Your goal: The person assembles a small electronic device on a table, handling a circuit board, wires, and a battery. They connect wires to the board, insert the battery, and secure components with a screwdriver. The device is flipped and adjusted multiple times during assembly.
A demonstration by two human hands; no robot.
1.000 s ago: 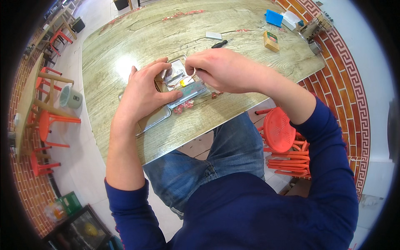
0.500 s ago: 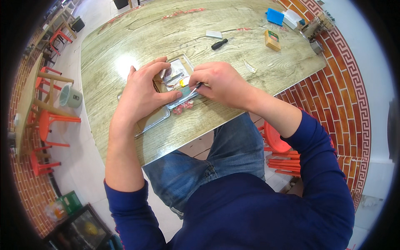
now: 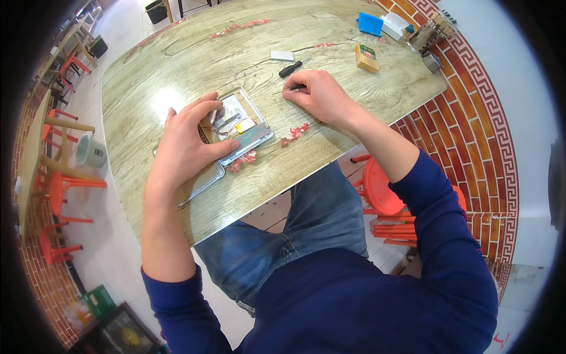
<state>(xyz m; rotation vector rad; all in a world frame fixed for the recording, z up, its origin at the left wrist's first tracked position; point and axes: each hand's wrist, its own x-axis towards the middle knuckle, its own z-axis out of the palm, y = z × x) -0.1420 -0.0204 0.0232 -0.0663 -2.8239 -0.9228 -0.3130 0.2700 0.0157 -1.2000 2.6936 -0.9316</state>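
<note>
An opened flat electronic device (image 3: 254, 136) lies on the table, its silver-rimmed shell showing thin wires, a white part and a yellow patch. My left hand (image 3: 191, 138) grips it, thumb on the near edge and fingers over the far-left side, hiding part of the inside. A second silver-edged shell half (image 3: 202, 183) rests under that wrist. My right hand (image 3: 321, 97) is closed on a thin dark-handled tool (image 3: 299, 88), apart from the device and above the table to its right. Its tip is mostly hidden by the fingers.
Beyond my right hand lie a black-handled screwdriver (image 3: 290, 69) and a small white block (image 3: 282, 55). Farther right are a yellow box (image 3: 367, 58), a blue container (image 3: 370, 25) and a metal utensil holder (image 3: 433, 32). A red stool (image 3: 382, 186) stands beside the table.
My right hand has lifted the tool off the device and moved away to the right and slightly farther back. My left hand still holds the device. The whole view has shifted a little.
</note>
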